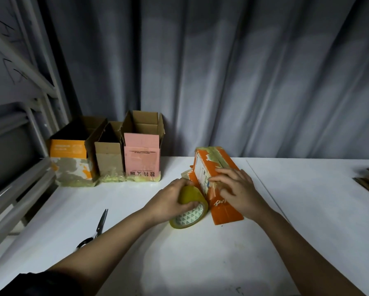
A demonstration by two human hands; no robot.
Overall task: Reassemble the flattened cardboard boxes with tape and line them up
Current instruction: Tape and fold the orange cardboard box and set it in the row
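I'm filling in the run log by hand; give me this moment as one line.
step: taping orange box | left hand: grips tape roll | right hand: presses box | lined up: three boxes | scissors: idle

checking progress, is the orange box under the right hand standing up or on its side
On its side. The orange box lies lengthwise on the table, its taped end toward the curtain; the right hand presses flat on it.

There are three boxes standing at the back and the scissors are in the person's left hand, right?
Not quite. The three boxes do stand at the back, but the head view shows the left hand gripping the tape roll. The scissors lie on the table, untouched.
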